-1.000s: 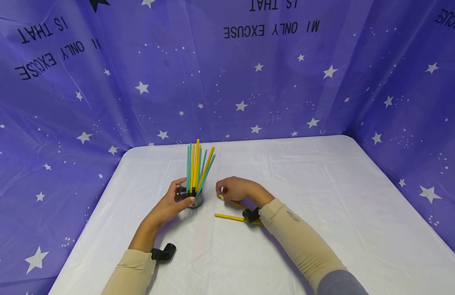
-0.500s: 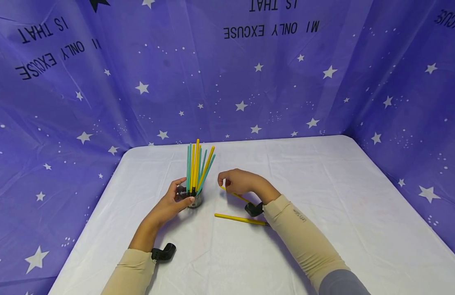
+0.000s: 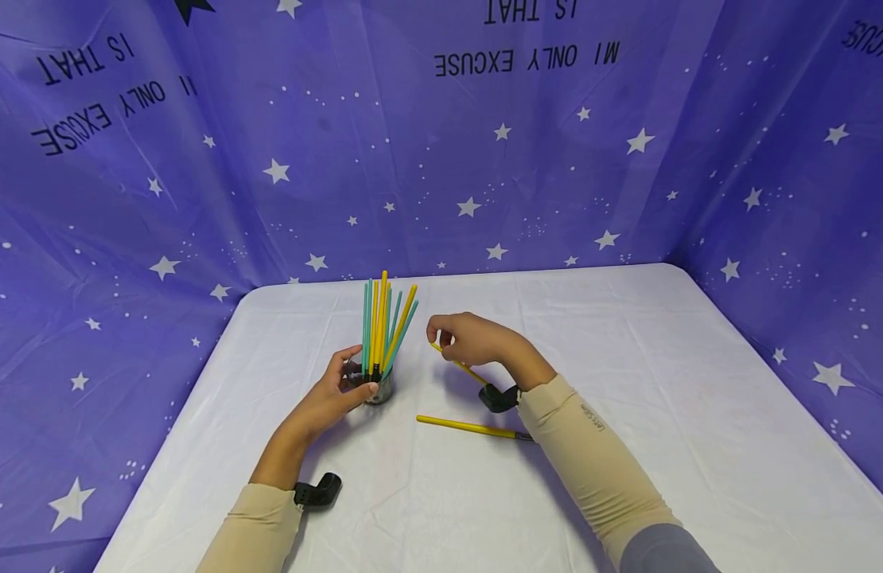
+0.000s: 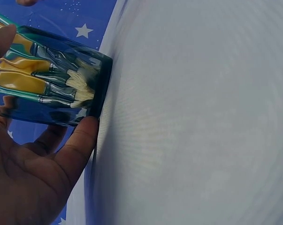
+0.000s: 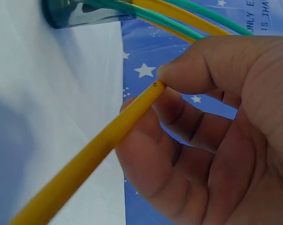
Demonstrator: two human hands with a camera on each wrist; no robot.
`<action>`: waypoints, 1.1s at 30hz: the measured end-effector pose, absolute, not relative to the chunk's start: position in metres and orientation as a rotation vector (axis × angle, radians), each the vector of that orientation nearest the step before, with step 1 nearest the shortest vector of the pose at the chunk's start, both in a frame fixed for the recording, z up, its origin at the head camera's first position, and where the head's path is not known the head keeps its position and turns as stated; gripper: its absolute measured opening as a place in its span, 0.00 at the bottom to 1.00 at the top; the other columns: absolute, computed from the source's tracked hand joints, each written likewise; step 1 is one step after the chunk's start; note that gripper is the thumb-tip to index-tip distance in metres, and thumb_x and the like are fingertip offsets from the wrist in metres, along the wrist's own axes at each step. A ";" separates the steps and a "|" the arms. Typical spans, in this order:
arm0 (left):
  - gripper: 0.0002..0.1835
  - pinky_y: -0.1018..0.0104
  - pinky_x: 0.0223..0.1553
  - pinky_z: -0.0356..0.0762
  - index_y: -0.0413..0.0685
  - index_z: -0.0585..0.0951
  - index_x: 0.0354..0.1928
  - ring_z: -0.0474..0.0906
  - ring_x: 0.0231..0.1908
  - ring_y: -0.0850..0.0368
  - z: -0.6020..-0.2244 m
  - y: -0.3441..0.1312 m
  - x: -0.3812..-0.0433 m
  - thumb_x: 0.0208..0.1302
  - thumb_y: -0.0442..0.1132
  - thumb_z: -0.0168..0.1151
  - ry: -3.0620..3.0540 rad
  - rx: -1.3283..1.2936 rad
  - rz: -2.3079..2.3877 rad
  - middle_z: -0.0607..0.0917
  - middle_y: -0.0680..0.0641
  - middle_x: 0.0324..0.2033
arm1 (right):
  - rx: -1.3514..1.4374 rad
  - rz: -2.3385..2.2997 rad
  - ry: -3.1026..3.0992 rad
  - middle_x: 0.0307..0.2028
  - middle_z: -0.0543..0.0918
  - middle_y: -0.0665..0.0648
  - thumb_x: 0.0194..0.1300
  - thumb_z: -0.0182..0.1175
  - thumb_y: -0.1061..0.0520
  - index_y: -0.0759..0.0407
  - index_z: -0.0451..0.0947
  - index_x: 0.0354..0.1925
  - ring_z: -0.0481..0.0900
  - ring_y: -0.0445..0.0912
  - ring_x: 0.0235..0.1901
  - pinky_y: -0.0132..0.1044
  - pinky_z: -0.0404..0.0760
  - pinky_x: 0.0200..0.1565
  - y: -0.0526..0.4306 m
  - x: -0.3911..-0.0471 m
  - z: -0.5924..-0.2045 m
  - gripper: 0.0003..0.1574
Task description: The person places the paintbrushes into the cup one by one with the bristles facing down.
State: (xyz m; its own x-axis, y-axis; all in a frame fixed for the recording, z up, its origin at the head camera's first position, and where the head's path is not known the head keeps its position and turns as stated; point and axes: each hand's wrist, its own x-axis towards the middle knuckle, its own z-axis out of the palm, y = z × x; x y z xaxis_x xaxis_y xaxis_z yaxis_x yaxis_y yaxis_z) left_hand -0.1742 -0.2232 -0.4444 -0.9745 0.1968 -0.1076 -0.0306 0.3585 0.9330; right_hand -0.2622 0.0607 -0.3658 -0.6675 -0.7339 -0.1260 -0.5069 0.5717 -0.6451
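Observation:
My left hand (image 3: 336, 402) grips a clear glass (image 3: 384, 390) standing on the white table, thumb and fingers around its sides. In it are several paintbrushes with yellow and teal handles, bristles (image 4: 80, 86) down at the base in the left wrist view. To the glass's right, my right hand (image 3: 473, 338) pinches a yellow paintbrush (image 5: 85, 164) near its handle end, thumb against curled fingers. That brush slants down toward the wrist, and the wrist camera hides its far end. Another yellow paintbrush (image 3: 466, 427) lies on the table below, its tip partly behind the right sleeve.
A white cloth (image 3: 628, 342) covers the table. Purple curtains (image 3: 413, 159) with stars and lettering hang behind it and along both sides. Each wrist wears a black camera, such as the left wrist camera (image 3: 318, 490).
My right hand has moved up and slightly right with the yellow paintbrush, lifting it away from the one on the table. The left hand and glass have stayed in place.

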 end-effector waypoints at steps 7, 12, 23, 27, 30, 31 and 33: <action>0.43 0.49 0.59 0.65 0.58 0.51 0.75 0.71 0.59 0.42 -0.445 -0.223 -0.174 0.67 0.44 0.66 2.413 0.144 1.669 0.65 0.35 0.65 | -0.970 -1.029 2.388 0.36 0.76 0.57 0.64 0.52 0.68 0.57 0.72 0.47 0.79 0.50 0.28 0.40 0.81 0.30 0.069 -0.265 -0.361 0.14; 0.43 0.49 0.60 0.65 0.57 0.51 0.75 0.71 0.60 0.41 -0.446 -0.223 -0.174 0.66 0.45 0.66 2.409 0.144 1.671 0.65 0.34 0.65 | -0.929 -1.161 2.370 0.36 0.77 0.57 0.67 0.53 0.67 0.56 0.71 0.47 0.80 0.53 0.31 0.46 0.83 0.33 0.076 -0.266 -0.357 0.12; 0.43 0.49 0.60 0.65 0.57 0.51 0.75 0.70 0.61 0.41 -0.446 -0.224 -0.174 0.66 0.44 0.66 2.406 0.155 1.676 0.65 0.34 0.65 | -0.924 -1.428 2.373 0.37 0.77 0.59 0.67 0.54 0.67 0.58 0.71 0.46 0.80 0.50 0.33 0.45 0.83 0.31 0.081 -0.267 -0.355 0.10; 0.43 0.48 0.61 0.64 0.56 0.51 0.75 0.70 0.60 0.41 -0.446 -0.224 -0.174 0.66 0.44 0.66 2.410 0.159 1.675 0.65 0.34 0.65 | -0.916 -1.557 2.382 0.36 0.76 0.59 0.66 0.54 0.67 0.61 0.71 0.47 0.80 0.52 0.32 0.46 0.83 0.31 0.079 -0.267 -0.357 0.11; 0.43 0.48 0.61 0.63 0.56 0.51 0.75 0.70 0.60 0.41 -0.446 -0.224 -0.174 0.66 0.44 0.66 2.417 0.157 1.668 0.66 0.34 0.65 | -0.917 -1.681 2.369 0.35 0.75 0.60 0.65 0.54 0.67 0.63 0.70 0.47 0.80 0.52 0.32 0.53 0.83 0.32 0.076 -0.267 -0.358 0.11; 0.43 0.49 0.60 0.63 0.56 0.51 0.75 0.71 0.59 0.42 -0.446 -0.224 -0.174 0.66 0.45 0.66 2.420 0.157 1.665 0.66 0.34 0.65 | -0.917 -1.719 2.365 0.35 0.74 0.60 0.65 0.54 0.67 0.63 0.70 0.46 0.80 0.52 0.32 0.55 0.83 0.33 0.075 -0.267 -0.358 0.11; 0.43 0.49 0.60 0.64 0.57 0.51 0.75 0.71 0.59 0.42 -0.446 -0.224 -0.175 0.67 0.45 0.66 2.421 0.151 1.662 0.66 0.35 0.65 | -0.927 -1.773 2.366 0.35 0.74 0.60 0.65 0.54 0.67 0.62 0.70 0.46 0.80 0.52 0.33 0.57 0.82 0.33 0.073 -0.266 -0.359 0.11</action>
State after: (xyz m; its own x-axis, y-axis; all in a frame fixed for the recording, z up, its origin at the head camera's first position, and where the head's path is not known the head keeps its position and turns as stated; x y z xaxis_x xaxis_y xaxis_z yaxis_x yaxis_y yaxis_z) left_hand -0.1747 -0.2236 -0.4455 -0.9747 0.1962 -0.1069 -0.0293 0.3622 0.9316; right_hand -0.2664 0.0732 -0.3589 -0.8200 -0.4815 0.3094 -0.4321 0.1665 -0.8863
